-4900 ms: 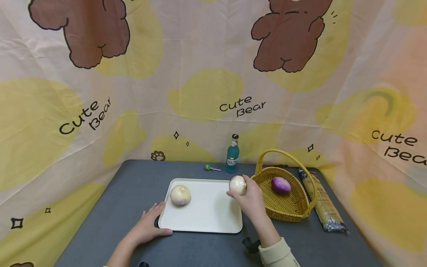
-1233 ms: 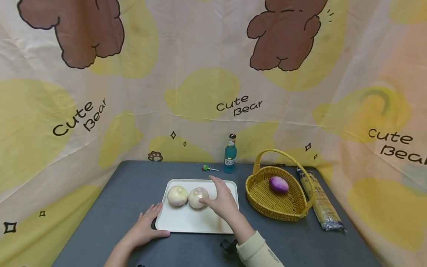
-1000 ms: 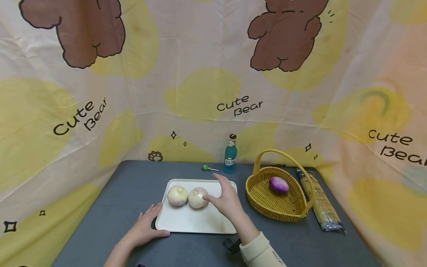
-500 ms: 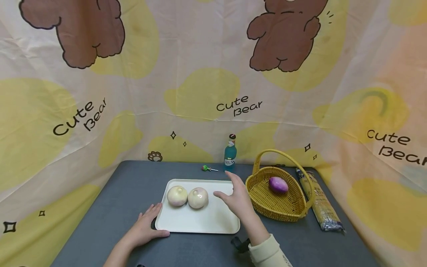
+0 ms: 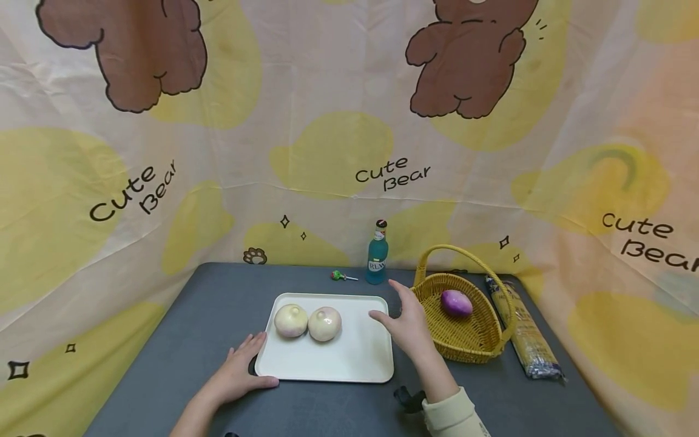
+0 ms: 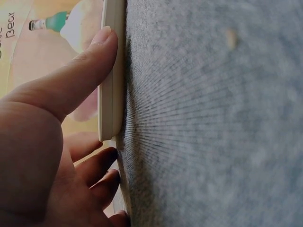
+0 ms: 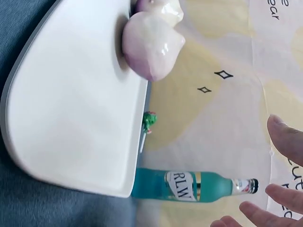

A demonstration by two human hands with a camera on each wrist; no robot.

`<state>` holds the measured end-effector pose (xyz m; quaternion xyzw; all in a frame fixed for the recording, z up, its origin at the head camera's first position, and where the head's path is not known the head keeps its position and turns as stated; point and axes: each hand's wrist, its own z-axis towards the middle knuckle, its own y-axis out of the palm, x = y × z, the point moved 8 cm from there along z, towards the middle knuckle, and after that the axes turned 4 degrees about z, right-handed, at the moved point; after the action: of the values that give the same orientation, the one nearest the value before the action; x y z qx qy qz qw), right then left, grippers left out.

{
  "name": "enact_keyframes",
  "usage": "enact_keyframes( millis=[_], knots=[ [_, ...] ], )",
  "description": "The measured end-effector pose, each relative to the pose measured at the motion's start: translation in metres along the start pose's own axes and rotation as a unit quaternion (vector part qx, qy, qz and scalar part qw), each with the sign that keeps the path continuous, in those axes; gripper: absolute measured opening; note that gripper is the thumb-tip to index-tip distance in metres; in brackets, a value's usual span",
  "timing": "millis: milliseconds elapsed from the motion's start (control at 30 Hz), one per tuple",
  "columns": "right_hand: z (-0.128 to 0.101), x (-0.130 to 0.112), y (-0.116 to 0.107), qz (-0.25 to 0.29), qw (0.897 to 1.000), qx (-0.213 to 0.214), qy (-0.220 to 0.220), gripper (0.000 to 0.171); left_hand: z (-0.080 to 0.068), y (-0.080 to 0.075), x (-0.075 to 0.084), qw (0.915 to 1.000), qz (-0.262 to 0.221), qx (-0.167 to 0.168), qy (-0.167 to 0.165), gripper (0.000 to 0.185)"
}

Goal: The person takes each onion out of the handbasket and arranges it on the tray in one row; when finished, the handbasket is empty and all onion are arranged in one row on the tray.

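Two pale onions lie side by side on a white tray; the right wrist view shows one onion on the tray. My left hand lies flat on the table, its thumb along the tray's near left corner. My right hand hovers open over the tray's right edge, holding nothing, beside a yellow wicker basket with a purple onion in it.
A blue bottle and a small lollipop stand at the back of the grey table. A long packet of noodles lies right of the basket. A patterned cloth backdrop surrounds the table.
My right hand let go of the second pale onion on the tray and has drawn back to the right, toward the basket. The left hand has stayed put.
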<state>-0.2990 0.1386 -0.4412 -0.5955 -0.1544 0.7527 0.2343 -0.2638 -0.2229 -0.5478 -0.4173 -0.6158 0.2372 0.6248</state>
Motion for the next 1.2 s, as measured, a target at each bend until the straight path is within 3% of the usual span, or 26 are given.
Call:
enact_keyframes(
  millis=[400, 900, 1200],
  knots=[
    [0.006, 0.020, -0.034, -0.035, 0.999, 0.021, 0.011, 0.081, 0.002, -0.001, -0.003, 0.9999, 0.007, -0.001, -0.010, 0.116],
    [0.014, 0.055, -0.076, -0.026, 0.997, 0.045, 0.053, 0.080, 0.004, 0.003, -0.003, 1.0000, 0.000, -0.004, -0.005, 0.116],
    [0.026, 0.080, -0.093, -0.040, 0.996, 0.035, 0.078, 0.085, 0.003, 0.002, -0.004, 0.9999, -0.004, -0.006, -0.010, 0.115]
  ],
)
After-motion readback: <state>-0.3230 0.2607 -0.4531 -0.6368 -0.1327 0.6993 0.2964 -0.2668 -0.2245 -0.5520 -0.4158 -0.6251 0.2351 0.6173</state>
